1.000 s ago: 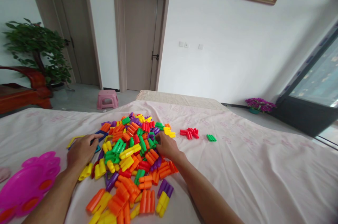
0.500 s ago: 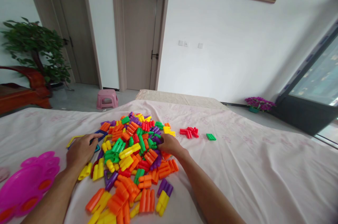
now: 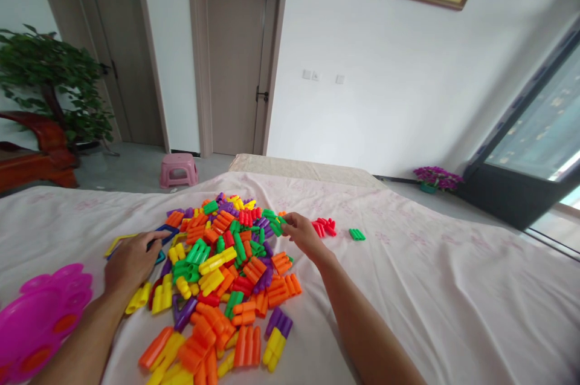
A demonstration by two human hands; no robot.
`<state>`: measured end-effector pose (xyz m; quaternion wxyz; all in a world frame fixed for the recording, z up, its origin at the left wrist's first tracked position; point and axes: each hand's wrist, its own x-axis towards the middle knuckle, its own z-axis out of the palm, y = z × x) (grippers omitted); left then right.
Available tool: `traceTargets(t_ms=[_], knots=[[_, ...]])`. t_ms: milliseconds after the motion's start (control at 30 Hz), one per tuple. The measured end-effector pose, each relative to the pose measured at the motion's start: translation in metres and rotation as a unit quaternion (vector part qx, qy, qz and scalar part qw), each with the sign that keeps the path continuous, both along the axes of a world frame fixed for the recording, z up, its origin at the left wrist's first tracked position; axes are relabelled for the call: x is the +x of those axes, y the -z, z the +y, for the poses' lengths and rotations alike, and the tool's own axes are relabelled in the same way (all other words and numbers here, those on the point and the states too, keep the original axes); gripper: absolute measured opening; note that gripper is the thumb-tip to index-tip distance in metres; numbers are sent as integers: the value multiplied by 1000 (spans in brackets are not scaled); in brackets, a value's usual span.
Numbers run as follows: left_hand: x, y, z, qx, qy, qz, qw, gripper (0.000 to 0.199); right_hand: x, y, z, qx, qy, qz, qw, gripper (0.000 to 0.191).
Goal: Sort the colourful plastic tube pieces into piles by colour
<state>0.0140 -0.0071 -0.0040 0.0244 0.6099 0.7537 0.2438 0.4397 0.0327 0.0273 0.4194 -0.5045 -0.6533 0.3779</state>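
A heap of colourful plastic building blocks in orange, yellow, green, red and purple lies between my hands. At the heap's upper right edge, my right hand pinches a green block between thumb and fingers. On the left side, my left hand rests palm down with its fingers stretched out, next to a blue frame-shaped piece. A yellow frame-shaped piece lies partly behind that hand. Just past my right hand are several red blocks, and a separate green block sits further right.
A magenta plastic tray with orange round spots lies at the left. A pale patterned cloth covers the table and has folds. Beyond it stand a pink stool, a wooden chair and a potted plant.
My right hand has moved from inside the heap outward to its upper right edge, with a green block between its fingers. My left hand stays at the heap's left side. The view has shifted slightly.
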Motion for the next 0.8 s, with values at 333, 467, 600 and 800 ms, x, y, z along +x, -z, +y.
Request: traceTargets(t_ms=[333, 467, 600, 800], knots=[[-7, 5, 5, -26, -2, 3, 1000, 54, 135, 11, -2, 80, 341, 32, 936, 55], [-7, 5, 5, -39, -12, 8, 999, 56, 188, 22, -12, 45, 454, -104, 884, 47], [-8, 6, 7, -41, -9, 14, 999, 56, 209, 32, -16, 8, 495, -155, 855, 40], [-8, 5, 5, -27, -9, 26, 999, 53, 208, 37, -17, 20, 485, -97, 869, 41]])
